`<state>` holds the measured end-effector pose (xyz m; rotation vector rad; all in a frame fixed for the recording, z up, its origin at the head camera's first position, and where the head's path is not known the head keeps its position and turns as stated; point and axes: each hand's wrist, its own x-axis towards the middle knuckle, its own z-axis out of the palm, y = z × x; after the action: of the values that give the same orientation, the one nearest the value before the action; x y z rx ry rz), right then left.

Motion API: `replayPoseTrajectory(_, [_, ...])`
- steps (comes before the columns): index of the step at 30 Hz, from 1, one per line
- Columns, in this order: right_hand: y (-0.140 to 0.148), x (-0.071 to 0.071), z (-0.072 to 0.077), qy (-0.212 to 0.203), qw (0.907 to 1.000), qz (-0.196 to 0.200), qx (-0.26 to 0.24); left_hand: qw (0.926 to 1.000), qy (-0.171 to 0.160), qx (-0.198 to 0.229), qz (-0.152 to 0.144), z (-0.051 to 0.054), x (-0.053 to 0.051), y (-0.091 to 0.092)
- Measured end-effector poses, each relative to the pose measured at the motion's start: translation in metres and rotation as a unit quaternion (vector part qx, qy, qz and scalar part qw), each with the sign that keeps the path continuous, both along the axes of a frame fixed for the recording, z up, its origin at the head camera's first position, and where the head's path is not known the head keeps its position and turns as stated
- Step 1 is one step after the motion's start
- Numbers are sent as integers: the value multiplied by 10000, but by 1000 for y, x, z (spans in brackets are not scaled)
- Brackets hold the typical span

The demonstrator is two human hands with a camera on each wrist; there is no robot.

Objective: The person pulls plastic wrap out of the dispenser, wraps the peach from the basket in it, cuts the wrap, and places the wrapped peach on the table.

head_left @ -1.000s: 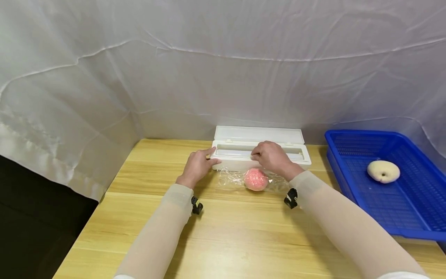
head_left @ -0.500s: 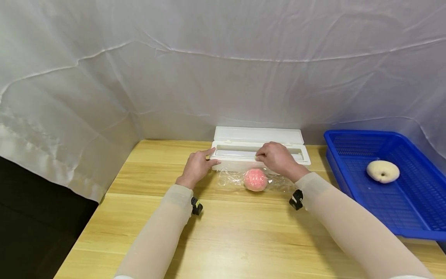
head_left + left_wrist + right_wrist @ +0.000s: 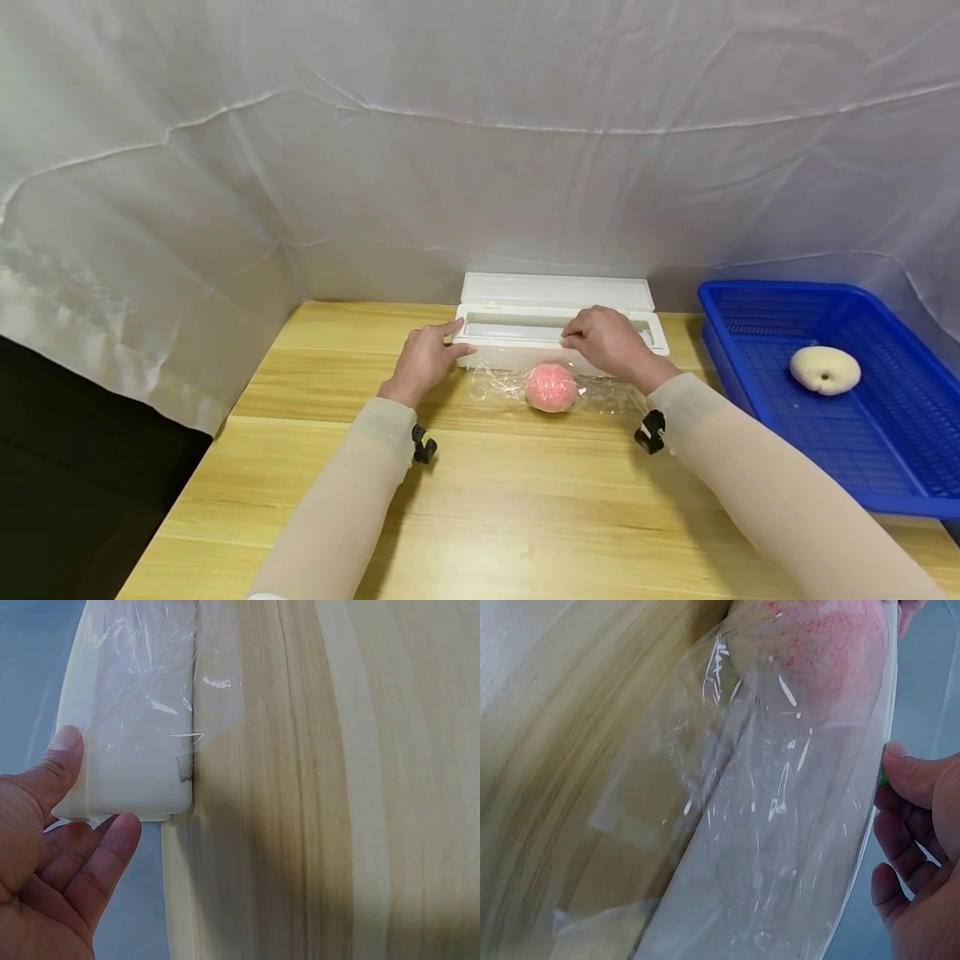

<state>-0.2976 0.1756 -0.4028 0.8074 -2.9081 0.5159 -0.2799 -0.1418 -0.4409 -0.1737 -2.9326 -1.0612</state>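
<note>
A white cling film dispenser (image 3: 495, 356) lies at the back of the table with its lid (image 3: 558, 290) tipped back. My left hand (image 3: 424, 358) grips its left end, the thumb on top and fingers around the end. My right hand (image 3: 611, 343) pinches a small slide cutter on the front rim, right of the middle; a green bit of the cutter (image 3: 884, 779) shows between thumb and finger. Clear cling film (image 3: 772, 810) hangs from the rim over the dispenser's front and onto the table. It covers a pink, round peach (image 3: 551, 388) just in front.
On the right stands a blue plastic basket (image 3: 761, 383) with a pale, flat peach (image 3: 825, 370) in it. A grey cloth (image 3: 480, 200) hangs behind the wooden table (image 3: 510, 500). The table's left edge drops off into a dark area (image 3: 82, 467).
My right hand has slid rightward along the dispenser's front rim with the slide cutter. My left hand, the dispenser and the pink peach have stayed in place.
</note>
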Motion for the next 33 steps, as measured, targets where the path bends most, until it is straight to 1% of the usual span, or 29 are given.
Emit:
replayPoseTrajectory(11, [23,0,1,20,9999,-122,111,10000,30,23,-27,0,0,1])
replayPoseTrajectory(21, [42,-1,1,96,9998,-73,155,9999,10,99,-30,0,2,-2])
replayPoseTrajectory(25, [47,-1,3,-63,10000,-23,49,10000,-11,95,14,-1,2,-1])
replayPoseTrajectory(29, [51,0,7,-281,9996,-75,26,10000,-33,82,42,-2,2,0])
replayPoseTrajectory(33, [55,0,9,-355,9992,-136,94,9999,-101,61,47,-1,1,2])
